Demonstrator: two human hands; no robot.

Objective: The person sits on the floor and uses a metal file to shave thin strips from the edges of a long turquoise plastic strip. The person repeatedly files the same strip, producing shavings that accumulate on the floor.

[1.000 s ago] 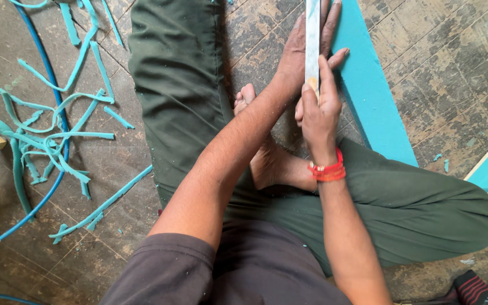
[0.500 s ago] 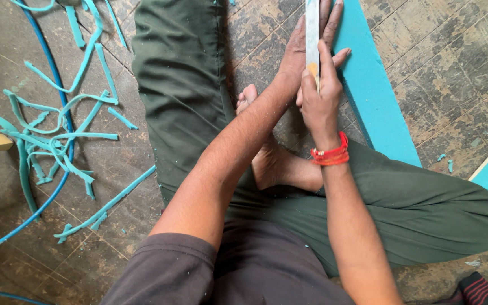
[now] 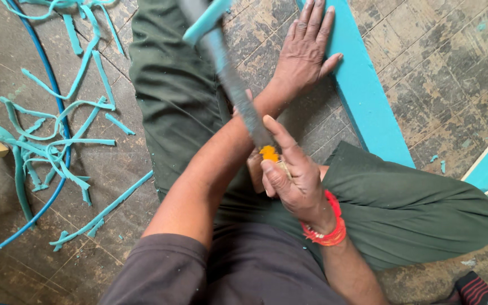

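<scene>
the person sits cross-legged on the worn floor, seen from above. the left hand reaches forward across the body, arm nearly straight, palm down and fingers spread flat; its fingertips and thumb rest on the teal foam slab that runs along the floor beside the right knee. this hand grips nothing, it only presses down. the right hand is drawn back close to the lap, wrist bent, fingers wrapped around the orange-tipped handle of a long blade, with the forefinger laid up along it. the blade points up and away toward the left knee, blurred (its edge cannot be made out), and a strip of teal foam sits on its far end. a red band circles the right wrist. to the left, thin teal foam offcuts lie tangled on the floor, well apart from both hands.
</scene>
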